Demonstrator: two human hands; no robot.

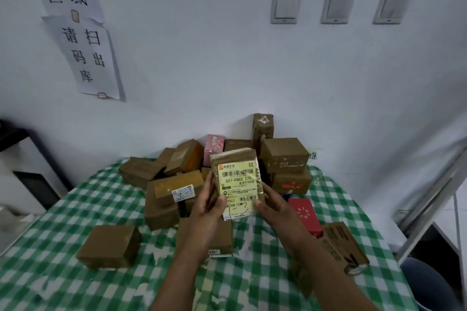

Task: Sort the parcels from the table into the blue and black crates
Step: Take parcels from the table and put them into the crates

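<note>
– One bench (75, 209), green-and-white checked cloth, up against the white wall. Biggest thing on it?
– That's the pile of brown parcels (177, 184), heaped at the far edge by the wall, a few loose ones nearer.
– Task item?
– It's a flat parcel (237, 182) with a yellow-green label, held upright above the pile, label facing the camera, off the cloth.
– Hands?
– Both clamped on it: left hand (206, 206) at the lower left edge, thumb on the label; right hand (275, 206) at the lower right edge.
– Small stuff?
– One red box (304, 213) on the cloth just right of the right hand; pink box (214, 145) at the back of the pile.
</note>
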